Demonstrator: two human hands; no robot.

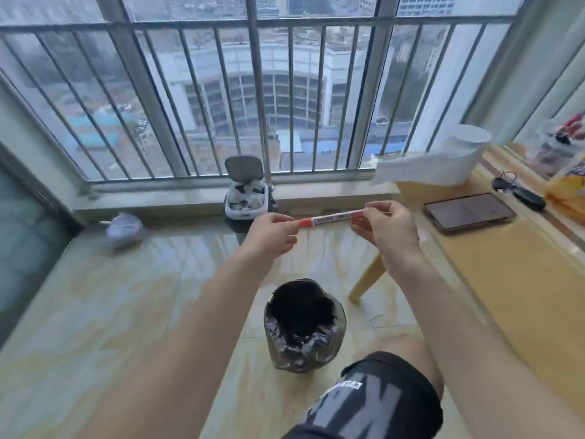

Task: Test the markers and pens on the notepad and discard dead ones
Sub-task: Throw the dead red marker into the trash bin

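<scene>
At far left a crumpled white plastic bag (123, 228) lies on the glossy tiled floor (95, 312). By the window sill a small white pedal bin (245, 202) stands lid-up, holding black-and-white scraps. The left hand (273, 234) pinches one end of a red-and-white marker (329, 218) and the right hand (384, 229) the other, holding it level in mid-air. Below, a round bin lined with black plastic (304, 324) stands open on open floor, its contents too dark to tell. At right, a pale wooden table (522, 280) carries a white paper roll (459, 160), a dark tablet (470, 212) near its edge, and black keys (519, 191).
</scene>
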